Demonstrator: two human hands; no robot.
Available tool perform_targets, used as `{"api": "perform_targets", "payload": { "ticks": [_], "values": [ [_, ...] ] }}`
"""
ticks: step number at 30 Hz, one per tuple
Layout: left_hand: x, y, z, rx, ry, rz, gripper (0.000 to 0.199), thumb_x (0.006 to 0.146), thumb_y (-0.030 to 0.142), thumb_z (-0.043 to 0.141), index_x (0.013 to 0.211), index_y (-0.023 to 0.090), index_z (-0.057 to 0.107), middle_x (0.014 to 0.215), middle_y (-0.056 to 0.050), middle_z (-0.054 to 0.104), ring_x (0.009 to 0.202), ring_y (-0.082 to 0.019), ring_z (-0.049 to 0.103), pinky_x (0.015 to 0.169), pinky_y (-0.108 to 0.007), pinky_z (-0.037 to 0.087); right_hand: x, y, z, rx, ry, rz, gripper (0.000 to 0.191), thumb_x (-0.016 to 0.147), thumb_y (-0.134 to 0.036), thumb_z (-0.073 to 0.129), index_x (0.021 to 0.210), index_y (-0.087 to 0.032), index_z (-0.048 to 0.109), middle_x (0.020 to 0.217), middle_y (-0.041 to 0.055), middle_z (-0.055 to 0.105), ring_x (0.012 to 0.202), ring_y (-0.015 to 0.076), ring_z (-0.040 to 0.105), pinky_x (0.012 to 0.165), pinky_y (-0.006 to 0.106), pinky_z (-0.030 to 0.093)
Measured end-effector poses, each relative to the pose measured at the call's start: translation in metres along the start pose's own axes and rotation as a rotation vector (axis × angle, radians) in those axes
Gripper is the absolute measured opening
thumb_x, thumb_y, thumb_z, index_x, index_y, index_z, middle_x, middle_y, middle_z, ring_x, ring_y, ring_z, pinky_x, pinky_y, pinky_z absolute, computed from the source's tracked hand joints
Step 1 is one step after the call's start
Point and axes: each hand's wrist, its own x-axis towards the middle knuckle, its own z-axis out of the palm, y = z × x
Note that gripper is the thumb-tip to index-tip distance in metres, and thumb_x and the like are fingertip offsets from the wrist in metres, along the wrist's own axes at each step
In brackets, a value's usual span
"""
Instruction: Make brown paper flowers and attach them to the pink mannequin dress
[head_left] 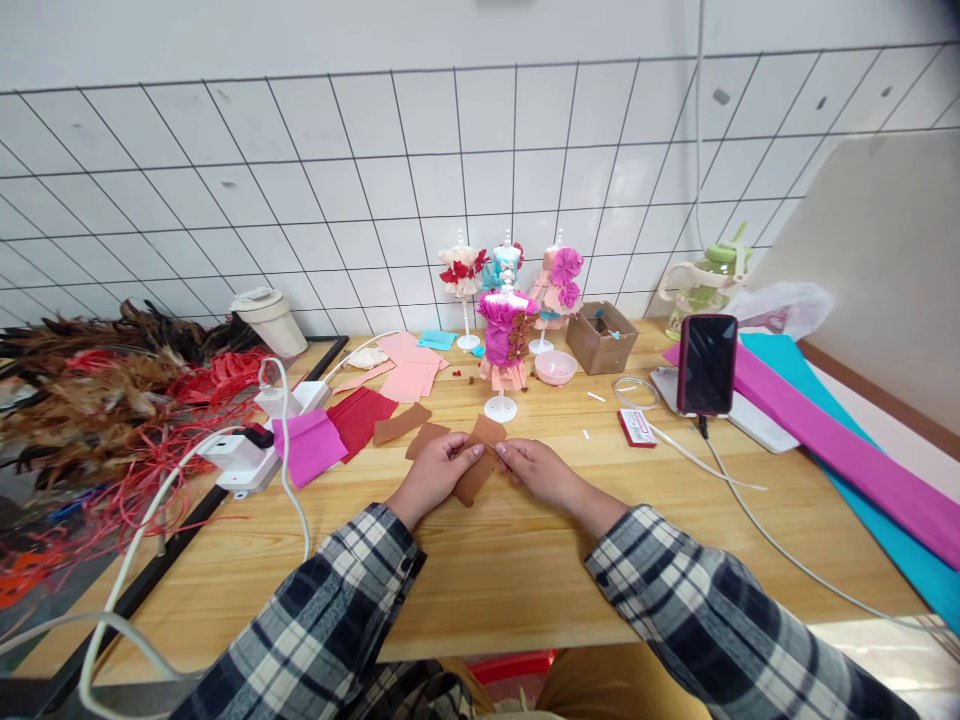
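Note:
Between my hands is a piece of brown crepe paper (487, 431), held above the table near its middle. My left hand (433, 473) pinches its left side between thumb and fingers. On the right edge, my right hand (537, 470) closes its fingertips on the same paper. Another brown piece (474, 485) shows just below it; whether it is part of the same strip I cannot tell. Loose brown pieces (403, 424) lie to the left. Just beyond my hands stands a small white dress form (504, 345) dressed in magenta and pink paper with brown flowers down one side.
Three more dressed forms (463, 275) stand behind, beside a pink bowl (556, 367) and a cardboard box (602, 338). Red paper (360, 418), power strips (240, 460) and feathers (112, 390) lie left. A propped phone (706, 365), cables and paper rolls (847, 450) occupy the right.

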Motion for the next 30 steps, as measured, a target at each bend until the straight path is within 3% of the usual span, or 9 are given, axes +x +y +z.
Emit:
{"api": "perform_targets", "payload": {
  "ticks": [12,30],
  "values": [
    [-0.0009,-0.0016,-0.0001,-0.041,-0.103,-0.038,0.039,0.081,0.048,0.055,0.092,0.013,0.067,0.084,-0.004,0.069,0.074,-0.017,0.06,0.067,-0.025,0.045,-0.0002,0.0047,0.0002,0.002,-0.049,0.025,0.052,0.087,-0.063,0.03,0.073,-0.018,0.051,0.05,-0.006,0.038,0.046,0.0088,0.035,0.048,0.022,0.028],
    [-0.0003,-0.0076,-0.0004,-0.012,-0.11,-0.016,0.037,0.083,0.047,0.054,0.085,0.013,0.069,0.076,-0.003,0.067,0.068,-0.015,0.056,0.061,-0.024,0.042,0.0004,0.0054,0.0016,-0.051,-0.034,-0.015,0.052,0.087,-0.064,0.029,0.064,-0.019,0.041,0.053,-0.0048,0.04,0.05,0.009,0.038,0.051,0.023,0.03]
  ]
}}
